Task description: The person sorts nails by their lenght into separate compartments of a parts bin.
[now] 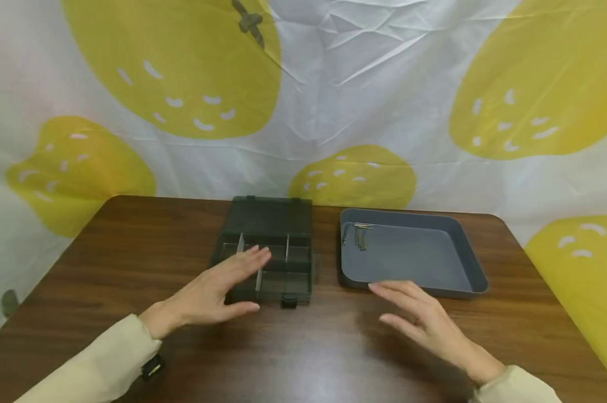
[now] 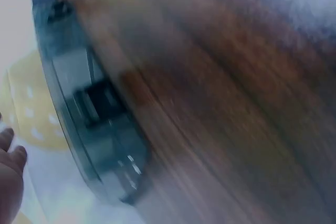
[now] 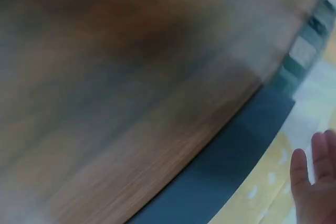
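My left hand [image 1: 210, 291] hovers with fingers extended over the near left part of a dark translucent compartment box [image 1: 283, 282]. The box's lid [image 1: 270, 215] lies back toward the cloth, and thin dividers part its inside. A black latch [image 1: 289, 301] sits on its front. To the right, my right hand [image 1: 424, 316] has straight fingers and holds nothing; its fingertips overlap the near edge of a grey tray [image 1: 414, 290]. Several slim metal screws or nails [image 1: 360, 238] lie in the tray's left end. In the left wrist view the box [image 2: 97, 103] is blurred.
Both things stand on a brown wooden table [image 1: 303, 358]. Behind it hangs a white cloth [image 1: 223, 168] printed with yellow fruit. The tray is to the right of the box, with a narrow strip of table between them.
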### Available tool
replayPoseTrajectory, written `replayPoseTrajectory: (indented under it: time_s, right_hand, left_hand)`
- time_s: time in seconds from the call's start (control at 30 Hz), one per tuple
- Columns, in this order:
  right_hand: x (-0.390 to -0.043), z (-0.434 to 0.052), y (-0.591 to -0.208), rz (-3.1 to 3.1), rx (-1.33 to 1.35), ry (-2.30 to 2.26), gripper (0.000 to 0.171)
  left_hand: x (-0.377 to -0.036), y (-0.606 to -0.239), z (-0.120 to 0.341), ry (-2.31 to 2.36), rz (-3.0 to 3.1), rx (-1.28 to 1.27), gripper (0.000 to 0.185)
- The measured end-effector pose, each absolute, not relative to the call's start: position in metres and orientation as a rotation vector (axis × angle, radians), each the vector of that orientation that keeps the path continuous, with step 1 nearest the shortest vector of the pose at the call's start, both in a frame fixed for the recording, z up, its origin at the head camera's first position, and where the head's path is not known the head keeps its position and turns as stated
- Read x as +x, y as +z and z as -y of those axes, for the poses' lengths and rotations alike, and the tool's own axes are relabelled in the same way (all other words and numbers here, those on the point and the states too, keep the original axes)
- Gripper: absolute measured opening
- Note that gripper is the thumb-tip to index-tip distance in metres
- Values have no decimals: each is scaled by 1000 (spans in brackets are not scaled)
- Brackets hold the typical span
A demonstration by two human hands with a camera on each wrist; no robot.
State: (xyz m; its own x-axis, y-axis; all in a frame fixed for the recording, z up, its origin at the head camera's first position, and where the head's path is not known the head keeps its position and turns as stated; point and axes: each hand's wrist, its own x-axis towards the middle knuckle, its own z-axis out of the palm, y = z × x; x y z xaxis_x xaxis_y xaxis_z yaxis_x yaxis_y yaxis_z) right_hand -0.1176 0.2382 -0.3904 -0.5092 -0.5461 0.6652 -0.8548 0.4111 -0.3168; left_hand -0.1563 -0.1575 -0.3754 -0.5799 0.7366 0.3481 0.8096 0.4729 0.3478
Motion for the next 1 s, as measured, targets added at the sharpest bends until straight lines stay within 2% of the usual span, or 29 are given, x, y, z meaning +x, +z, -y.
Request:
replayPoseTrajectory:
  time_s: [0.23,0.43,0.57,0.77,1.0]
  right_hand:
    - [-152,-238,-378,2352,423,1266,25]
    - [-177,-241,-372,2307,-46,1814,26]
    - [-190,-240,-370,2253,-220,2020,20]
    - [-212,-236,-367,2280,-350,2107,36]
    - [-236,-225,-372,2385,-435,2054,37]
  left_hand:
    - [-179,-380,182,-1168,2707,-756,73]
    - [-195,-387,195,-1503,2739,-533,70]
    - [-199,-392,202,-1651,2769,-477,73]
    - [-198,-400,207,-1673,2819,-419,73]
    - [-198,-404,208,-1663,2814,-392,65]
